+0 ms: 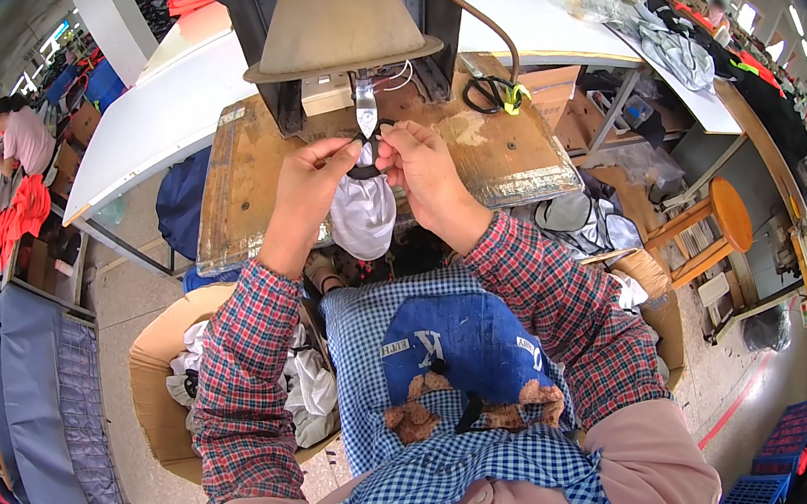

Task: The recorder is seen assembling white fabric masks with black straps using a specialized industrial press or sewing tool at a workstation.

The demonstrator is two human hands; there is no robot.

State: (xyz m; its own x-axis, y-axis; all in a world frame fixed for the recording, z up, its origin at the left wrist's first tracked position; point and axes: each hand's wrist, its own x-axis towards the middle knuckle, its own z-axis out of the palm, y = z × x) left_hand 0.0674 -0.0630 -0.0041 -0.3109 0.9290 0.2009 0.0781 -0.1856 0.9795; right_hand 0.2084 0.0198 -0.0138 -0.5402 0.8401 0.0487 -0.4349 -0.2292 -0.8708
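Note:
At the near edge of a worn wooden worktop [236, 197], my left hand [307, 191] and my right hand [433, 180] are raised close together. Both are closed in a pinch on the black edging of a small white cloth piece [364, 218], which hangs down between them like a pouch. The edging lies right under the pointed metal tip [366, 110] of a machine with a beige cone-shaped housing [335, 19]. Whether the tip touches the cloth, I cannot tell. Black-handled scissors [482, 94] with a yellow-green tie lie on the worktop, right of the machine.
Cardboard boxes with white cloth pieces stand at my left [162, 402] and right [671, 335]. White tables [146, 127] flank the worktop. A wooden stool [730, 217] is at the right. Checked cloth and a blue patch cover my lap. Other people work farther back on both sides.

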